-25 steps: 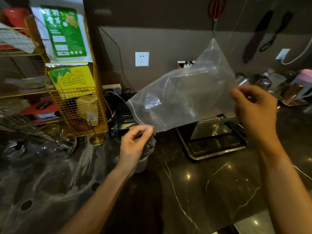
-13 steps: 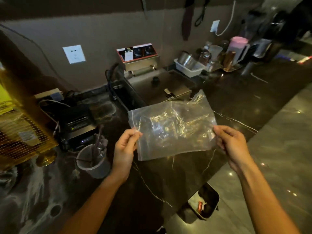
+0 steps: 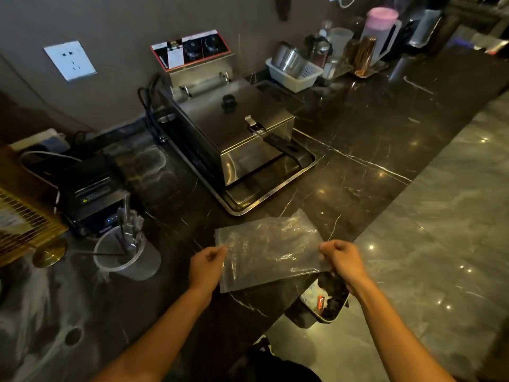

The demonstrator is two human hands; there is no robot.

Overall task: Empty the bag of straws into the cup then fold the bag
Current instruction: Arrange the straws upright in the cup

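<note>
A clear, empty plastic bag (image 3: 268,249) is stretched flat just above the dark marble counter near its front edge. My left hand (image 3: 206,267) pinches the bag's left edge and my right hand (image 3: 341,260) pinches its right edge. To the left stands a translucent plastic cup (image 3: 129,260) holding several dark straws (image 3: 128,235), upright and leaning; one straw lies across its rim. The cup is about a hand's width left of my left hand.
A steel deep fryer (image 3: 231,128) on a metal tray sits behind the bag. A black device (image 3: 91,199) and a gold wire rack (image 3: 24,224) stand at the left. A white basket (image 3: 296,70) and pink-lidded pitcher (image 3: 381,28) are at the back right. A waste bin (image 3: 325,301) is below the counter edge.
The bag has come down from high in front of me to low over the counter, now held flat between both hands. My left hand left the cup; the view tilted downward.
</note>
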